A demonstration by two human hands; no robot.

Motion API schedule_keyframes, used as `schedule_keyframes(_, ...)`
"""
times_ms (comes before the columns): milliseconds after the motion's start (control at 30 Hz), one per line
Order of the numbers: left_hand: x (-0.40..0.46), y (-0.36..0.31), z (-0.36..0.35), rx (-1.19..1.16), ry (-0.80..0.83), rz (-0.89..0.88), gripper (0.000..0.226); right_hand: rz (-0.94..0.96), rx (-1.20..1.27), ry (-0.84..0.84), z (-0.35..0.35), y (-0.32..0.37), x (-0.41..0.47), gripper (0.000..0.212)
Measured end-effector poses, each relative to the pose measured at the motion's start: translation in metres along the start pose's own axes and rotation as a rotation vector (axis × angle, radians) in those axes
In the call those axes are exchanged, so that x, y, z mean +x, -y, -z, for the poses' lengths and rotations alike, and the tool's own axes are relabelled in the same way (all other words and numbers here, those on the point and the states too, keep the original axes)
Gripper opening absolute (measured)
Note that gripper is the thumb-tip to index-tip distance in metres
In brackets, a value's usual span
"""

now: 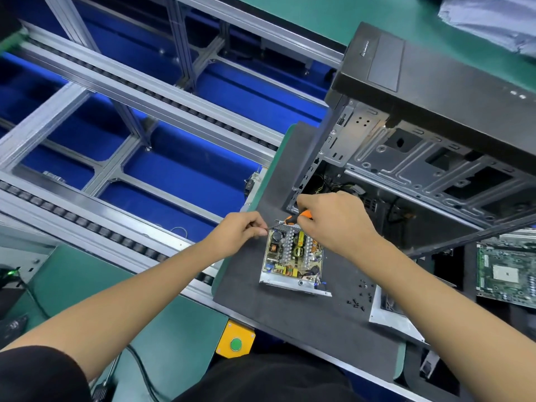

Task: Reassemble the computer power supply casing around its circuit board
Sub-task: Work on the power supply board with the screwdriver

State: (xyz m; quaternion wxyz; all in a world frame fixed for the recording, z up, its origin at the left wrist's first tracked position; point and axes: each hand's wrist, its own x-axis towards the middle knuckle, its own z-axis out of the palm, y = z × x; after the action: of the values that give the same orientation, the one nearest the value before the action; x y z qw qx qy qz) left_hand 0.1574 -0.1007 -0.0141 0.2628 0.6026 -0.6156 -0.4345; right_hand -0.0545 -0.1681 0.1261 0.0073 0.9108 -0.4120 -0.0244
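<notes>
The power supply [293,258] lies open on the dark mat, its circuit board with capacitors and coils showing inside a silver metal tray. My right hand [333,219] is closed around an orange and black screwdriver [293,218] at the far edge of the tray. My left hand [242,227] pinches the far left corner of the tray beside the screwdriver's tip; whether it holds a screw is too small to tell. A silver casing cover [390,313] lies on the mat to the right, partly under my right forearm.
Several small black screws [361,297] lie scattered on the mat [261,314] right of the power supply. An open black computer tower [420,146] stands behind. A green motherboard [506,271] sits at far right. A conveyor frame [116,140] runs left; a yellow button box [235,340] is near.
</notes>
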Motion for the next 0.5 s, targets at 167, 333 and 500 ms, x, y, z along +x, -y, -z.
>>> schedule_keyframes(167,0.0005,0.0000,0.0002,0.007,0.006,-0.013,0.004,0.008,-0.026,-0.002,-0.0005,0.0001,0.0007,0.019)
schedule_keyframes(333,0.0016,0.0014,-0.0027,-0.023,0.006,-0.015,0.006,0.044,-0.006,-0.004,0.0017,0.0024,0.0011,0.032)
schedule_keyframes(500,0.0028,0.0049,-0.0068,-0.098,-0.052,0.013,0.016,-0.002,0.050,0.021,-0.0059,-0.0046,0.0012,0.018)
